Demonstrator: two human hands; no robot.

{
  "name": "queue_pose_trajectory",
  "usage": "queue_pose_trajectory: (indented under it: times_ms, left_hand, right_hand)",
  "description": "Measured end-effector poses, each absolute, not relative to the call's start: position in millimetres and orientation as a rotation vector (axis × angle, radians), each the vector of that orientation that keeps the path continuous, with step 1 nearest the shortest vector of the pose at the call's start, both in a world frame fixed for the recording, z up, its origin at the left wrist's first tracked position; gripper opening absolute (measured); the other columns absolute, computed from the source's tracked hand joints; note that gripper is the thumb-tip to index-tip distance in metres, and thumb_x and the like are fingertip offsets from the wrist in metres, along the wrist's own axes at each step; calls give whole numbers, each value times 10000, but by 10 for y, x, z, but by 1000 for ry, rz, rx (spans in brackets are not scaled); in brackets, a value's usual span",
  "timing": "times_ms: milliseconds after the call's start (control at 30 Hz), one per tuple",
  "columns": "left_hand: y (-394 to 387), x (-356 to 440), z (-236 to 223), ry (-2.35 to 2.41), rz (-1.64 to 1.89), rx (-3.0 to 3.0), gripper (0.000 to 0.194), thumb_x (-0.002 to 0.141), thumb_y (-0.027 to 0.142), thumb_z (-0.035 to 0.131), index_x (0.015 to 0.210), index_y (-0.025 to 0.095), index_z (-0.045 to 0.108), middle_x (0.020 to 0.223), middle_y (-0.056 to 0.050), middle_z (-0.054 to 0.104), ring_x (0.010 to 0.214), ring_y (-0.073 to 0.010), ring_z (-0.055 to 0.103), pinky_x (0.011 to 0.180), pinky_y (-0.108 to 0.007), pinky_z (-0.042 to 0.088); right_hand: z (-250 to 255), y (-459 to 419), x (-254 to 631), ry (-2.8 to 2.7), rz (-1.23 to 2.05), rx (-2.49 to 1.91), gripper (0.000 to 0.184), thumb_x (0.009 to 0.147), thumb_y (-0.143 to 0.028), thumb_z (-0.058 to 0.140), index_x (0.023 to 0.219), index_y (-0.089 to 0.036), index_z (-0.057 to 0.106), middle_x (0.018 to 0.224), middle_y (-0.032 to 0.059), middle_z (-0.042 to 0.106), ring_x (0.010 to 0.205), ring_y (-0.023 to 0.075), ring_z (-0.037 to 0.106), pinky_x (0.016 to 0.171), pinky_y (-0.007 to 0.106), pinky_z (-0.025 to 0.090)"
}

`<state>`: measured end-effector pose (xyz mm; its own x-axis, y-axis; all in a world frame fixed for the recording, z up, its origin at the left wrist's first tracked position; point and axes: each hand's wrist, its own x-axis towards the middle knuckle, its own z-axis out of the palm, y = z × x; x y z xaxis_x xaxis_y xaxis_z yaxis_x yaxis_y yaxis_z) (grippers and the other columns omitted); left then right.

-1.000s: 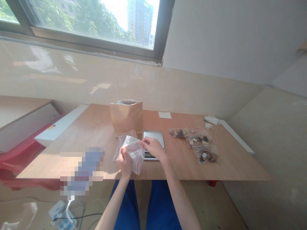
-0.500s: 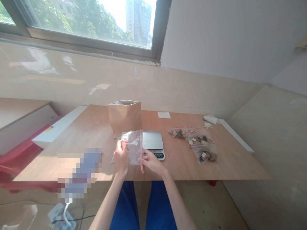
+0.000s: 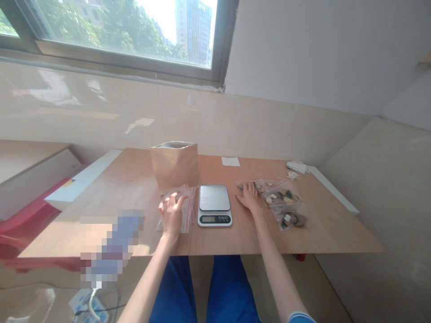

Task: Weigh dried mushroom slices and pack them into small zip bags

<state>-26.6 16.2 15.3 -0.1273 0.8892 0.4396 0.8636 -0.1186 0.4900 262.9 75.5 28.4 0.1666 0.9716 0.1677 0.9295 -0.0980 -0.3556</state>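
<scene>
Clear zip bags (image 3: 188, 216) with red seal lines are lying in a loose, overlapping pile on the worktop (image 3: 244, 240), just left of a digital scale (image 3: 214, 197) and in front of a brown pouch (image 3: 175, 169). The left hand (image 3: 172, 216) is resting over these bags, its fingers bending and standing apart; whether a fingertip is pinching the plastic, I cannot tell. The right hand (image 3: 248, 196) is reaching out beyond the scale's right side, its fingers spreading slightly and its thumb standing away from them, and it is covering part of the far filled bag (image 3: 261, 185). That bag is holding dark and pale pieces. Two more bags with similar contents are lying next to it: a middle bag (image 3: 284, 195), overlapping its neighbours, and a near bag (image 3: 292, 220), lying closest to the person. Both are showing small white labels. The scale is sitting between the two hands, its metal plate facing up and its display and buttons facing the person. The brown pouch is standing upright, its mouth gaping. Farther back, a white sheet (image 3: 230, 161) is lying near the wall, and a crumpled white item (image 3: 296, 167) is lying toward the right rear.
</scene>
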Motion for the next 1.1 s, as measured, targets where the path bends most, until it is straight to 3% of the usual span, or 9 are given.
queue_pose_trajectory:
  times_ms: [200, 333, 433, 567, 633, 733, 833, 967, 1100]
  left_hand:
    - [191, -154, -133, 1931, 1019, 2042, 448, 850, 268, 339, 1185, 63, 554, 1318, -216, 486, 1253, -319, 416, 1015, -497, 314]
    - [201, -168, -109, 1866, 1052, 1958, 455, 860, 309, 332, 1185, 73, 543, 1300, -213, 506, 1248, -319, 427, 1026, -519, 297]
    - [106, -68, 100, 1792, 1167, 1889, 506, 886, 331, 318, 1315, 73, 390, 1354, -219, 443, 1303, -292, 354, 1050, -521, 260]
    - [-138, 214, 563, 1395, 1355, 1666, 586, 886, 376, 386, 1412, 197, 201, 1451, -151, 315, 1265, -218, 415, 999, -382, 374]
    - [-250, 315, 784, 1106, 1286, 1485, 518, 859, 409, 445, 1333, 219, 355, 1382, -121, 413, 1159, -208, 507, 929, -332, 420]
    - [-351, 343, 973, 1018, 1146, 1438, 286, 828, 421, 495, 978, 189, 566, 946, -40, 622, 879, -150, 579, 781, -250, 437]
    - [-389, 294, 983, 1186, 1207, 1402, 268, 818, 440, 494, 722, 191, 469, 632, 47, 479, 615, -95, 475, 610, -206, 383]
    - [-442, 271, 948, 1367, 1281, 1382, 299, 830, 471, 454, 707, 200, 422, 615, 53, 437, 576, -99, 440, 588, -218, 374]
    - [-539, 279, 974, 1403, 1300, 1324, 464, 888, 537, 184, 769, 201, 482, 722, -11, 570, 687, -157, 545, 676, -284, 430]
  right_hand:
    - [166, 694, 2678, -1827, -54, -2012, 286, 851, -179, 465, 1097, -122, 599, 1145, 162, 602, 1118, 282, 492, 916, 402, 353]
    - [338, 557, 2622, -1742, -24, -1908, 270, 888, -218, 410, 1026, -154, 632, 1051, 115, 662, 998, 242, 572, 872, 380, 385]
    - [598, 325, 2438, -1462, 110, -1604, 285, 900, -286, 394, 990, -158, 632, 1020, 100, 676, 954, 207, 601, 855, 343, 420]
    - [982, -68, 2030, -1127, 380, -1308, 279, 865, -381, 462, 922, -160, 622, 977, 93, 678, 938, 196, 613, 849, 323, 452]
    - [1089, -201, 1843, -1088, 598, -1224, 276, 856, -401, 476, 911, -172, 618, 957, 80, 680, 896, 189, 629, 806, 312, 477]
    - [1085, -267, 1670, -1072, 802, -1179, 292, 866, -419, 450, 934, -176, 598, 948, 81, 667, 859, 184, 633, 761, 310, 493]
    - [984, -269, 1559, -1048, 633, -1310, 318, 834, -404, 501, 1043, -166, 533, 1028, 111, 614, 904, 192, 595, 789, 330, 474]
    - [943, -382, 1320, -1168, 520, -1409, 236, 840, -383, 497, 953, -177, 518, 882, 67, 588, 754, 160, 556, 703, 291, 465]
    - [1004, -533, 1085, -1367, 752, -1284, 179, 838, -380, 515, 865, -202, 517, 725, -3, 560, 653, 132, 535, 627, 243, 463]
